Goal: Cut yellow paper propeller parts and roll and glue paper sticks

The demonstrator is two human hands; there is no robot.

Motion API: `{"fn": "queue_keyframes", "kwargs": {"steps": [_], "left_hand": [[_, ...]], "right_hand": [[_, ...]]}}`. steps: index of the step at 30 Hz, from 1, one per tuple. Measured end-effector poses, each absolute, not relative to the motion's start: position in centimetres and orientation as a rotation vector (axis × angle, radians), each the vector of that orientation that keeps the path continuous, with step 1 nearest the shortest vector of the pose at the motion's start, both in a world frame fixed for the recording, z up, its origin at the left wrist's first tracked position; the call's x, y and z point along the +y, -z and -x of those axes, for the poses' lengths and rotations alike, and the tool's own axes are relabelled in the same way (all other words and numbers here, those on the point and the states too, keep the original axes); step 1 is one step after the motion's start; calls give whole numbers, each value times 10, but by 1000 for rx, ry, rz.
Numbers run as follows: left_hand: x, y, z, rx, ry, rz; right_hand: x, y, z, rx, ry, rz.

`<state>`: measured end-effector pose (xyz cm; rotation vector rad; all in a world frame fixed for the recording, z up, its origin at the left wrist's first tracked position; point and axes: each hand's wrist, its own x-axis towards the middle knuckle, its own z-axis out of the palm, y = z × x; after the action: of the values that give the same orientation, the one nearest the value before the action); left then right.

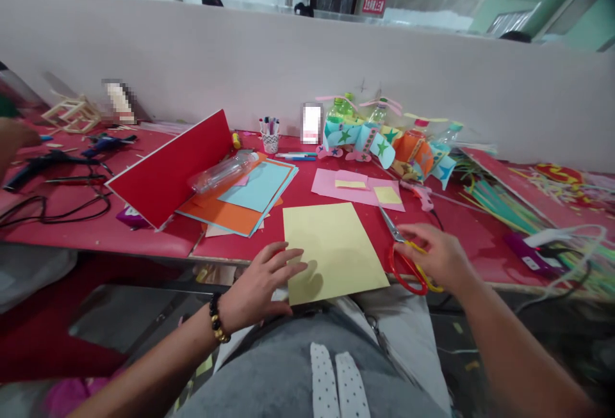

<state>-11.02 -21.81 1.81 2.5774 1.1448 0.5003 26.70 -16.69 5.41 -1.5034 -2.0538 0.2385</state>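
Note:
A large sheet of pale yellow paper lies at the table's front edge, its near side reaching over the edge. My left hand is at its left side, fingers spread and reaching over the paper's edge; whether they touch it I cannot tell. On the other side, my right hand grips a pair of scissors with red and yellow handles, blades pointing away and to the left. Just beyond lies pink paper with two small yellow pieces on it.
Blue and orange sheets lie left of centre, a clear plastic bottle on them. A red board leans behind. Decorated bottles and a pen cup stand at the back. A glue gun and purple power strip are right.

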Motion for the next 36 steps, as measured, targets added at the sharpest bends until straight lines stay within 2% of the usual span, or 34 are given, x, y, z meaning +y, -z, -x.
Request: {"fn": "queue_keyframes", "kwargs": {"steps": [5,13,20,30,36], "left_hand": [[-223,-8,98,1124,-560,-2611],[-211,3,96,1197,-813,-2605],[-201,4,93,1271,-814,-2555],[-178,-4,96,1337,-790,-2427],[-159,-7,94,1420,-719,-2334]], "right_hand": [[-222,-17,-241,-2508,-128,1274],[-219,1,-213,-2421,108,1344],[-212,-6,-182,-2354,99,1425],[-194,-5,-186,-2190,-105,1340],[-184,1,-186,-2106,-74,1451]]}}
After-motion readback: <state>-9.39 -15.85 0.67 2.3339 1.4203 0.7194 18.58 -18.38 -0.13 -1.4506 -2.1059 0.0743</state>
